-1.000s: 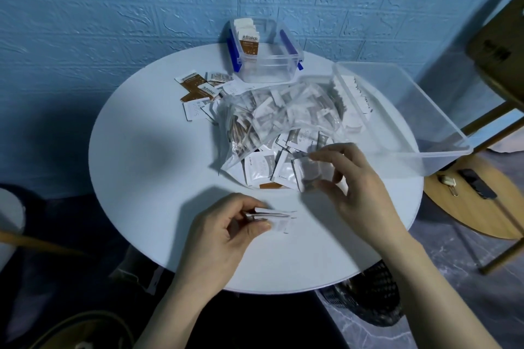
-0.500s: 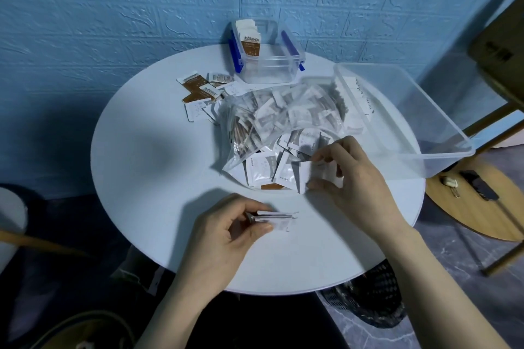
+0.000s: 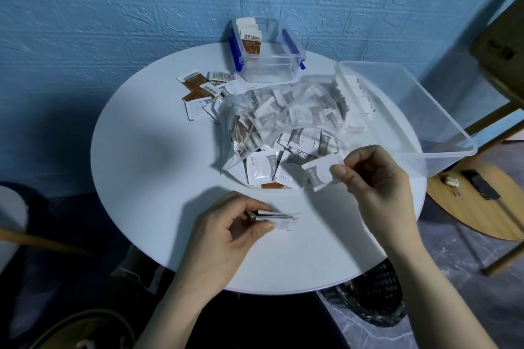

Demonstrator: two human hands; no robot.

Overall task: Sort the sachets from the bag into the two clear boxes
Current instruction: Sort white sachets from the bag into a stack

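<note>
A clear plastic bag (image 3: 283, 113) full of sachets lies in the middle of the round white table (image 3: 147, 167), with loose white sachets (image 3: 262, 168) spilling from its near side. My right hand (image 3: 374, 178) pinches one white sachet (image 3: 319, 174) just above that pile. My left hand (image 3: 226, 224) holds a thin stack of white sachets (image 3: 279, 217) edge-on near the table's front. A small clear box (image 3: 269, 65) with blue clips stands at the back, holding brown-and-white sachets. A large clear box (image 3: 405, 110) overhangs the table's right side, with a few white sachets against its left wall.
Brown and white sachets (image 3: 202, 91) lie scattered left of the small box. A wooden stool (image 3: 482, 207) with keys and a dark object stands low on the right. A black mesh bin (image 3: 374, 300) sits under the table's front edge.
My right hand has lifted one white sachet off the loose pile and drawn it slightly toward me and to the right. My left hand still holds its stack in place.
</note>
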